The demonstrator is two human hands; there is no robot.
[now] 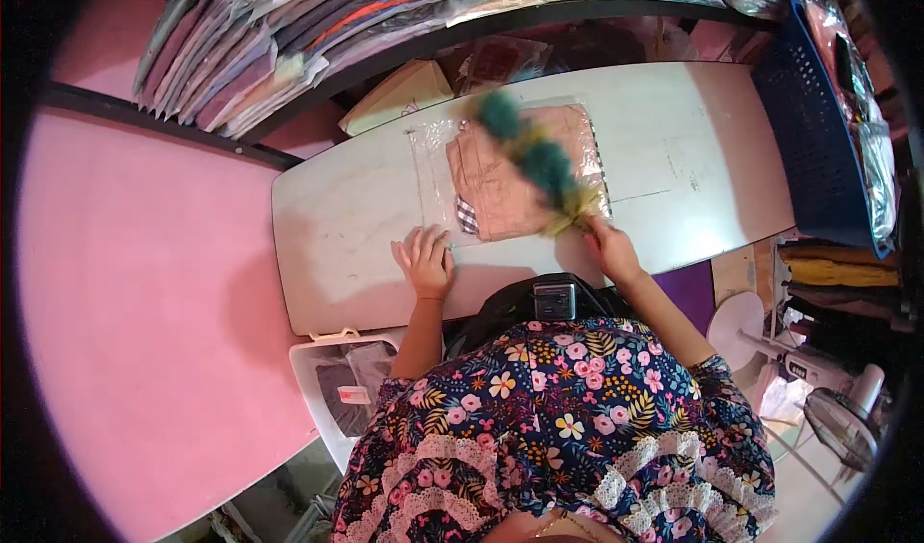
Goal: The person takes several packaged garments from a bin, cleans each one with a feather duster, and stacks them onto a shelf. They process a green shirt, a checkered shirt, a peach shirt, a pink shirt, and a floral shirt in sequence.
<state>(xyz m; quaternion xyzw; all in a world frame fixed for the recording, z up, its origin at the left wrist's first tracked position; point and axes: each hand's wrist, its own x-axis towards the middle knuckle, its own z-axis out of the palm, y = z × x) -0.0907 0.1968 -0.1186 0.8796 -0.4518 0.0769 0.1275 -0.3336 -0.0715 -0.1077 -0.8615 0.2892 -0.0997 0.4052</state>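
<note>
A folded peach-coloured garment point(500, 182) in a clear plastic bag point(433, 172) lies on the white table point(337, 216); a bit of black-and-white checked cloth shows at its lower left corner. My right hand point(609, 246) is closed round the near end of a fluffy green and yellow duster point(544, 165), which slants across the garment and is smeared by motion. My left hand point(426, 259) rests on the table by the bag's lower left corner, fingers stretched out and holding nothing.
Stacks of bagged folded clothes point(385, 23) fill the shelf behind the table. A blue plastic basket point(818, 139) with packets stands at the right end. Below on the left is a white bin point(313, 374) holding bagged items. A fan point(842, 423) stands at lower right.
</note>
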